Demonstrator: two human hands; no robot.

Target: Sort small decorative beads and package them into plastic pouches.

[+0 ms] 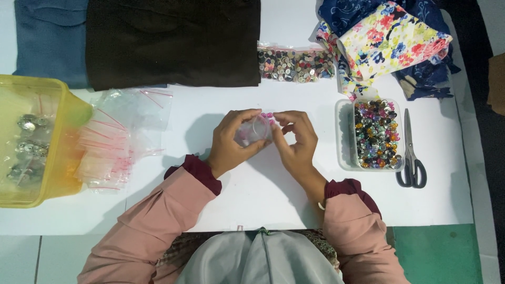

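Both hands meet over the middle of the white table [273, 194], gripping one small clear zip bag [254, 131] between them. The left hand [230, 142] wraps its fingers round the bag's left side and underside; the right hand [297, 141] pinches the bag's top right edge, where a few pink and purple beads [267, 115] show just above the fingertips.

Taking that small bag as the landmark: to its right stands a clear plastic tub [343, 138] full of mixed coloured beads, and just beyond the tub lie black-handled scissors [410, 152], blades pointing away from the person. Above the bag, at the table's far edge, sits a flat packet of buttons [296, 64] (mostly grey and dark). Up and to the right is a heap of floral fabric [392, 42]; up and to the left, a folded dark brown cloth [173, 42] beside a blue one [50, 39]. To the left lies a loose pile of empty zip bags [118, 142], and further left a yellow tray [58, 152]
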